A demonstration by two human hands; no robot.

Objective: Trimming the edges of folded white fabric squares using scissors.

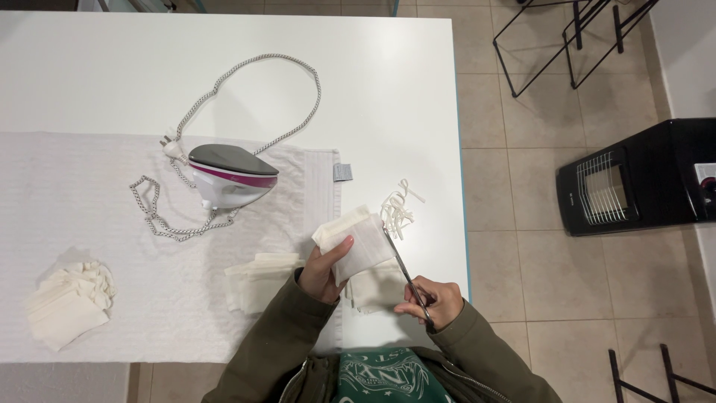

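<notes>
Trimming cloth at the table edge

My left hand (pixel 322 270) grips the folded cloth (pixel 356 239) taut so my right hand (pixel 432 300), closed on scissors (pixel 406 275), cuts cleanly.

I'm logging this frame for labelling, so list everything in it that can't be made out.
- Scissors: head view; handles hidden inside the right hand, blade opening too thin to judge.
- Folded cloth piece: its lower edge is covered by the left hand.
- Cream trimmings: too small to count.
- Black heater: cut off by the right edge.
- Iron: dial and settings too small.
</notes>
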